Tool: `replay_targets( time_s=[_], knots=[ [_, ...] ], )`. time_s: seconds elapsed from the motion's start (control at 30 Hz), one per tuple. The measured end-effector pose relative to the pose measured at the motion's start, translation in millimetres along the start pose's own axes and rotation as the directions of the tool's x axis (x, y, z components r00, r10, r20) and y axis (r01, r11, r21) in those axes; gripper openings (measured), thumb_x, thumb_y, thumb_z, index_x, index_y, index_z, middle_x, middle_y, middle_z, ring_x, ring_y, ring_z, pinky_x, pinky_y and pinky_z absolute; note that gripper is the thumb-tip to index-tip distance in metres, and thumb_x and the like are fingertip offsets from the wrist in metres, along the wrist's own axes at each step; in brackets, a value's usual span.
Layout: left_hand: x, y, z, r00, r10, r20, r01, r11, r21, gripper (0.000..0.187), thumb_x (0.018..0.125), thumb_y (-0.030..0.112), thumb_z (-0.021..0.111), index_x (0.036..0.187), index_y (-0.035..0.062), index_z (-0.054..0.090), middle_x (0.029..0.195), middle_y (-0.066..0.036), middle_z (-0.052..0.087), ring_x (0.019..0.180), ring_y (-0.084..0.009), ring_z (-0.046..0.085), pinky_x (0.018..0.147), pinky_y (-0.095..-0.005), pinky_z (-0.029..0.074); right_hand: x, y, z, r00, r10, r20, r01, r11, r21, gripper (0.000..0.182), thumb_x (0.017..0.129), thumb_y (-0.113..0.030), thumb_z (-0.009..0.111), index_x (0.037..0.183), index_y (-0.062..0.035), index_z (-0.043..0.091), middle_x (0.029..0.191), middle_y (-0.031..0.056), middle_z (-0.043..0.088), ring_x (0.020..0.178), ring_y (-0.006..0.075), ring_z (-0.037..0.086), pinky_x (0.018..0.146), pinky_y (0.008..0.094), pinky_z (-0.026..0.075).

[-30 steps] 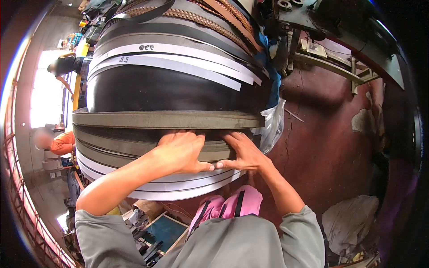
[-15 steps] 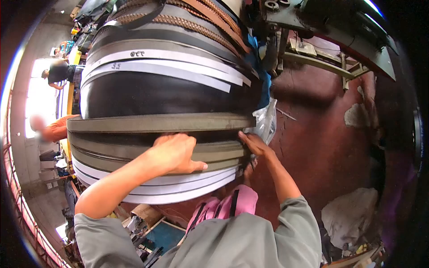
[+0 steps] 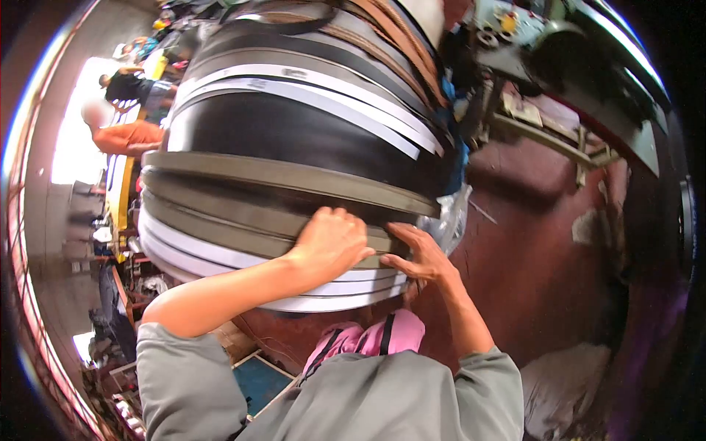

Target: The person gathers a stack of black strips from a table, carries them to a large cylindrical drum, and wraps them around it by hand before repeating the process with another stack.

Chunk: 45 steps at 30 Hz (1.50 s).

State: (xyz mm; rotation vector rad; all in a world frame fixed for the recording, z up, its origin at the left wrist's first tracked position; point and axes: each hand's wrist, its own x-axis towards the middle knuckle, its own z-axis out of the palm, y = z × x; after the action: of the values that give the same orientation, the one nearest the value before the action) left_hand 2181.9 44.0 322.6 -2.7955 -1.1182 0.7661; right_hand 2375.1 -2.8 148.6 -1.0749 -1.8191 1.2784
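Long olive-grey strips [image 3: 220, 209] lie side by side at the near edge of a black surface [image 3: 287, 138]. My left hand [image 3: 331, 239] is closed over them near their right part, fingertips over the far edge and thumb on the near side. Just to its right, my right hand [image 3: 419, 253] grips the same strips near their ends, index finger and thumb on opposite edges. Nearer to me run several white strips [image 3: 198, 250]. Beyond my hands, another olive strip [image 3: 294, 173] lies apart across a dark gap.
White strips [image 3: 323, 103] with dark marks and brown braided strips [image 3: 360, 37] lie farther back. Clear plastic [image 3: 450, 217] hangs at the right edge. A metal-framed table [image 3: 544, 136] stands on the red floor [image 3: 507, 257]. A person in orange [image 3: 129, 137] is at the far left.
My left hand has moved right along the olive strips, close to my right hand. My right thumb now shows on their near side. The view has shifted and tilted.
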Motion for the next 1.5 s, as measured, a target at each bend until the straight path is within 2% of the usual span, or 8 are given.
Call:
replay_targets(
  time_s=[0.33, 0.53, 0.73, 0.87, 1.0, 1.13, 1.37, 1.5],
  knots=[
    [-1.5, -5.0, -7.7, 0.996, -0.006, 0.093, 0.024, 0.981, -0.192, 0.065, 0.091, 0.058, 0.062, 0.112, -0.0028, 0.065, 0.097, -0.017, 0.072, 0.097, -0.0314, 0.069, 0.092, -0.0452, 0.048, 4.1, -31.5, -18.2, 0.998, 0.012, -0.058, -0.026, 0.972, -0.236, 0.067, 0.085, -0.043, 0.076, 0.128, 0.0054, 0.063, 0.125, 0.027, 0.066, 0.119, 0.0386, 0.063, 0.104, 0.0464, 0.047],
    [-99.5, -36.5, -81.5, 0.88, -0.028, -0.473, -0.224, 0.855, -0.467, 0.04, 0.093, 0.041, 0.068, 0.104, 0.0031, 0.071, 0.099, -0.013, 0.073, 0.097, -0.0295, 0.07, 0.089, -0.0429, 0.052, 58.8, -146.4, -57.5, 0.861, -0.24, -0.449, 0.197, 0.97, -0.142, 0.042, 0.082, -0.02, 0.083, 0.114, 0.0022, 0.067, 0.106, 0.0129, 0.069, 0.101, 0.024, 0.067, 0.092, 0.036, 0.05],
    [-222.7, -229.6, -43.8, 0.319, -0.663, -0.677, 0.204, 0.746, -0.634, 0.015, 0.097, 0.013, 0.061, 0.102, 0.0032, 0.072, 0.1, -0.013, 0.074, 0.096, -0.0249, 0.07, 0.087, -0.0371, 0.054, 127.9, -233.2, -22.9, 0.871, -0.371, -0.322, 0.32, 0.926, -0.203, 0.035, 0.089, -0.023, 0.077, 0.112, 0.0001, 0.067, 0.106, 0.0144, 0.07, 0.107, 0.0283, 0.067, 0.096, 0.0387, 0.05],
    [-249.7, -318.1, 14.6, 0.39, -0.731, -0.561, 0.117, 0.643, -0.757, 0.024, 0.102, 0.025, 0.06, 0.108, 0.0059, 0.072, 0.108, -0.006, 0.072, 0.1, -0.0181, 0.067, 0.089, -0.0351, 0.05, 178.0, -279.5, 13.1, 0.822, -0.512, -0.251, 0.356, 0.805, -0.476, 0.049, 0.096, -0.044, 0.067, 0.115, 0.0008, 0.067, 0.11, 0.0193, 0.071, 0.104, 0.0337, 0.069, 0.093, 0.0425, 0.053],
    [-204.8, -356.9, 11.2, 0.559, -0.624, -0.546, -0.079, 0.616, -0.784, 0.038, 0.104, 0.038, 0.057, 0.116, 0.0048, 0.072, 0.111, -0.008, 0.073, 0.109, -0.0162, 0.064, 0.096, -0.0353, 0.049, 232.4, -226.3, -36.2, 0.973, 0.202, 0.111, -0.204, 0.979, 0.006, 0.091, 0.096, -0.079, 0.032, 0.123, 0.0005, 0.069, 0.124, 0.0192, 0.069, 0.113, 0.0308, 0.067, 0.099, 0.04, 0.05],
    [-152.6, -389.8, -1.2, 0.895, -0.403, -0.192, 0.069, 0.549, -0.833, 0.048, 0.105, 0.044, 0.051, 0.107, 0.0023, 0.075, 0.105, -0.009, 0.074, 0.103, -0.0174, 0.066, 0.094, -0.0319, 0.049, 203.5, -207.3, -40.4, 0.952, 0.29, 0.101, -0.295, 0.955, 0.034, 0.093, 0.098, -0.077, 0.028, 0.129, 0.0018, 0.066, 0.128, 0.0191, 0.067, 0.12, 0.0271, 0.063, 0.105, 0.0389, 0.045],
    [-123.8, -376.0, -18.8, 0.976, -0.214, -0.034, 0.132, 0.709, -0.692, 0.058, 0.101, 0.053, 0.052, 0.116, 0.0015, 0.073, 0.114, -0.017, 0.072, 0.107, -0.0236, 0.063, 0.095, -0.0336, 0.046, 142.0, -134.5, -52.4, 0.987, 0.115, 0.116, -0.074, 0.949, -0.306, 0.064, 0.104, -0.039, 0.031, 0.156, -0.0015, 0.035, 0.157, 0.0171, 0.043, 0.14, 0.0318, 0.046, 0.121, 0.0404, 0.029],
    [-127.2, -370.2, -14.6, 0.964, -0.264, -0.029, 0.182, 0.74, -0.648, 0.068, 0.1, 0.058, 0.048, 0.127, -0.0017, 0.067, 0.126, -0.025, 0.066, 0.126, -0.0334, 0.056, 0.112, -0.0366, 0.036, 134.5, -154.5, -37.2, 0.927, 0.375, 0.018, -0.364, 0.91, -0.2, 0.091, 0.099, -0.074, 0.03, 0.143, 0.0026, 0.053, 0.147, 0.0236, 0.051, 0.137, 0.0342, 0.048, 0.117, 0.0414, 0.033]
  ],
)
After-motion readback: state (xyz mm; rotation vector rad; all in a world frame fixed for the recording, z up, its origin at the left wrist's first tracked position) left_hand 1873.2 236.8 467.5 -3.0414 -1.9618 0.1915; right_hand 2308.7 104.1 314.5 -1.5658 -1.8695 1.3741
